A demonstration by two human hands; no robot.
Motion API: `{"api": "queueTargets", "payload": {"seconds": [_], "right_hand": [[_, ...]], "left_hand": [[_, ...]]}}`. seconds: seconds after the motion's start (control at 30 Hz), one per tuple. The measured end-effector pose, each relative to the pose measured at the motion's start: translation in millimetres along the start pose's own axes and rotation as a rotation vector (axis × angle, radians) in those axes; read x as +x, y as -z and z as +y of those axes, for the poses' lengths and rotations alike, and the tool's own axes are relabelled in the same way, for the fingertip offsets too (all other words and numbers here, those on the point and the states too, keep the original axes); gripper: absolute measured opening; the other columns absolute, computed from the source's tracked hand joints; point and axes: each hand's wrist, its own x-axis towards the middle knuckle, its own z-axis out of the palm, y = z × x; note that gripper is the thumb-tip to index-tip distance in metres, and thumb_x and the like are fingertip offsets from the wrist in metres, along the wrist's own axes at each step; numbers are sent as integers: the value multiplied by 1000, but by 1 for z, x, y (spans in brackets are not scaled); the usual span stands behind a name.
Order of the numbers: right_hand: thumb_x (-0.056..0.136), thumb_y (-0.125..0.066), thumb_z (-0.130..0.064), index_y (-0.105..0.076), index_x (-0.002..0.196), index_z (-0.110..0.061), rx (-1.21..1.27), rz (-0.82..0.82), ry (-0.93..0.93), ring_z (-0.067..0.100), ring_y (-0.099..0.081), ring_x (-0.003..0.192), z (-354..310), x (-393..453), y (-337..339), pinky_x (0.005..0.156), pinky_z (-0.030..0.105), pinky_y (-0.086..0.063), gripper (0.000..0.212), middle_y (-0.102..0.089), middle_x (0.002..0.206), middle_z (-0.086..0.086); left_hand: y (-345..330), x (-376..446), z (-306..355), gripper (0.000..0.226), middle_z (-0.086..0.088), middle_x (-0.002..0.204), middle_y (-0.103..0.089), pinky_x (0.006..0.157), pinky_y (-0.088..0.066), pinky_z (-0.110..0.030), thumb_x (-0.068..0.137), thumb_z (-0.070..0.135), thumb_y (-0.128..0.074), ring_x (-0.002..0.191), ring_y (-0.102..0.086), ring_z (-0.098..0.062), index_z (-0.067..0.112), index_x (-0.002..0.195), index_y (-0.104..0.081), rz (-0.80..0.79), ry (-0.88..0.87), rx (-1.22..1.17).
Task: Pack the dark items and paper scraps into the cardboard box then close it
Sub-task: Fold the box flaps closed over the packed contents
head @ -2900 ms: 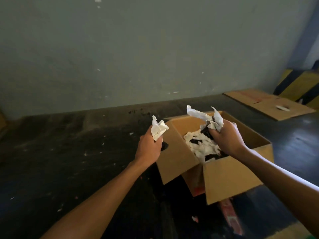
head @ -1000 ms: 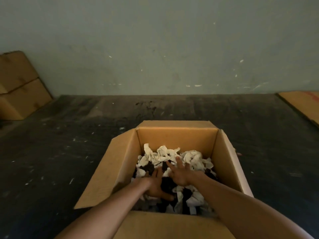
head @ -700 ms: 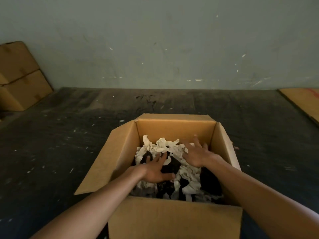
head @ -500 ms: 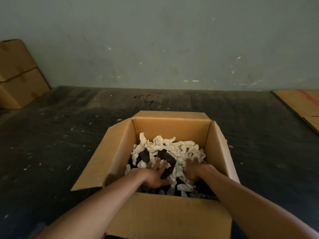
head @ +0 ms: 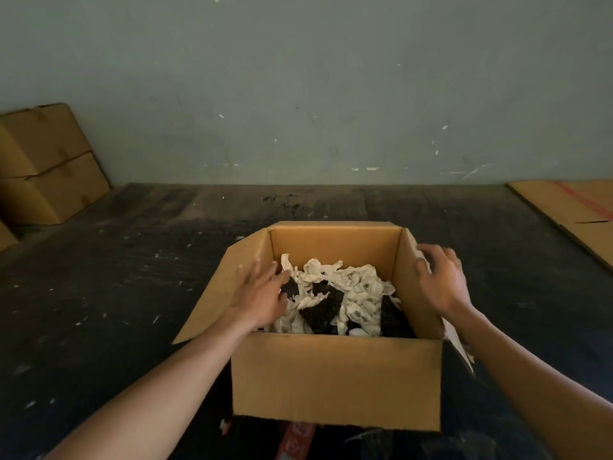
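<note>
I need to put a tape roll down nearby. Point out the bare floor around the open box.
Bare dark floor lies left of the cardboard box, short of the stacked boxes, and beyond it up to the wall. Right is tighter: the right hand at the flap, flat cardboard further off. Inside, paper scraps and dark items fill it.

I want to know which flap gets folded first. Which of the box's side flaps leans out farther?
The left flap, by the left hand, splays wide outward over the floor. The right flap, at the right hand, stands nearly upright.
</note>
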Motion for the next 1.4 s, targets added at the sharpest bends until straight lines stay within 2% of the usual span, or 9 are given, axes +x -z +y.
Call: {"api": "queueTargets", "payload": {"seconds": [0.13,0.27,0.43,0.67,0.83,0.93,1.07,1.23,1.4], "right_hand": [[101,-47,-29,-45,140,-18,356,67,-542,23,-59,91,33,-36,14,67,37,-50,40,-55,122,12],[99,-47,-36,-54,125,-8,621,-51,-1005,33,-63,93,60,-80,6,73,43,-54,38,-61,110,20],[92,-59,-33,-53,127,-20,992,-44,-1159,35,-67,87,70,-108,2,62,47,-59,38,-60,119,16],[95,-53,-23,-20,153,-31,894,420,-870,28,-58,91,24,-110,45,58,38,-48,67,-51,137,16],[101,-45,-16,0,157,-31,798,552,-510,15,-50,102,-41,-121,65,84,32,-41,73,-31,157,7],[103,-43,-16,-16,155,-32,766,425,-274,17,-50,125,-70,-133,61,93,30,-45,61,-43,148,0],[105,-39,-24,-36,149,-29,459,47,-15,11,-53,117,-79,-147,35,92,39,-53,45,-45,139,-7],[102,-34,-45,-34,149,-32,-310,-324,219,18,-18,147,-47,-153,8,117,53,-10,48,-30,158,-8],[100,-35,-45,-17,154,-35,-634,-360,428,19,-9,148,-25,-156,5,116,53,-7,57,-17,162,-9]], "left_hand": [[-1,-25,-19,63,0,164,1,117,1,-61,99,42,-42,149,5,-36,37,154,-13,-46,132,-198],[-4,-46,-22,64,0,165,-4,118,-8,-59,99,47,-40,149,-4,-34,36,155,-10,1,142,-311],[-11,-70,-24,71,0,165,0,118,-10,-58,98,58,-34,150,-3,-31,32,156,-2,-5,164,-390],[-32,-110,-50,74,1,164,-3,115,-9,-63,90,75,-23,148,-3,-37,43,153,-4,-17,284,-528],[-34,-124,-49,92,-13,162,8,115,-8,-63,82,80,-40,146,4,-46,37,154,-1,-34,567,-828],[-37,-126,-53,102,-16,160,-16,115,-17,-60,77,66,-64,145,-15,-40,30,155,-8,45,700,-1221],[-26,-129,-57,79,-13,149,-38,111,-30,-56,88,38,-63,135,-37,-35,27,153,-19,229,738,-1579],[-2,-136,-48,69,-4,150,-39,113,-30,-49,93,18,-60,138,-36,-26,32,151,-24,543,547,-1474],[23,-146,-19,90,9,161,-20,112,-28,-36,97,11,-55,140,-32,-10,41,152,9,607,80,-1331]]}}
